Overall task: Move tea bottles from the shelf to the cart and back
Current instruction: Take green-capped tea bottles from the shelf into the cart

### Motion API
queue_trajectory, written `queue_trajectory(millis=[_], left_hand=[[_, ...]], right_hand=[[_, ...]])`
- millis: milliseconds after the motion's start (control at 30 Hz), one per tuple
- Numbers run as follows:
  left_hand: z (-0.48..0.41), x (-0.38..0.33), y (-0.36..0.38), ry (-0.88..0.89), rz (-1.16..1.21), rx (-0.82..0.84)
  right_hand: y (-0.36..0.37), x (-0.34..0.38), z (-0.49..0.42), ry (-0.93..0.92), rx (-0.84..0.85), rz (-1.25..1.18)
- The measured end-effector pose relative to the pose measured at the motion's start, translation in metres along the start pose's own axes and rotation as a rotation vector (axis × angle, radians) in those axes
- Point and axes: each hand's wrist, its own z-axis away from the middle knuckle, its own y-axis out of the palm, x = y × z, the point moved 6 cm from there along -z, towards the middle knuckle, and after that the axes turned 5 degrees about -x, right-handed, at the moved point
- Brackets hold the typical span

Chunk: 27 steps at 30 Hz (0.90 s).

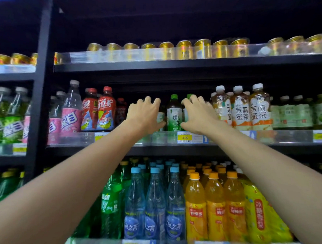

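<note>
Green tea bottles with green caps stand on the middle shelf [157, 149]. One of them [173, 116] is free and upright between my hands. My left hand [147, 113] curls round a green tea bottle [161, 117] just left of it; that bottle is mostly hidden behind the hand. My right hand [196, 113] grips another green tea bottle [185, 113] just to the right, thumb low and fingers near its cap. Both arms stretch up and forward. No cart is in view.
Red-capped tea bottles [99, 111] stand to the left and white-capped jasmine tea bottles [251, 107] to the right. Gold cans [183, 50] line the top shelf. Water, green soda and orange drink bottles [214, 202] fill the shelf below. A clear rail with a 3.00 price tag [185, 137] fronts the middle shelf.
</note>
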Motion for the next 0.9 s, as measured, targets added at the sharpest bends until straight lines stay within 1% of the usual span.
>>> queue_trajectory(millis=[233, 467, 667, 767, 900], left_hand=[[0.056, 0.008, -0.021, -0.053, -0.024, 0.102], [0.111, 0.030, -0.051, -0.083, -0.136, 0.173], [0.150, 0.082, -0.076, -0.135, -0.239, 0.215], [0.180, 0.116, -0.084, -0.177, -0.290, 0.266], [0.243, 0.174, -0.097, -0.274, -0.316, 0.363]], right_hand=[[-0.006, 0.030, 0.043, -0.076, 0.025, -0.126], [-0.009, 0.075, 0.072, -0.135, 0.081, -0.219], [-0.022, 0.139, 0.082, -0.227, 0.090, -0.285], [-0.030, 0.180, 0.089, -0.271, 0.108, -0.335], [-0.035, 0.248, 0.110, -0.329, 0.163, -0.419]])
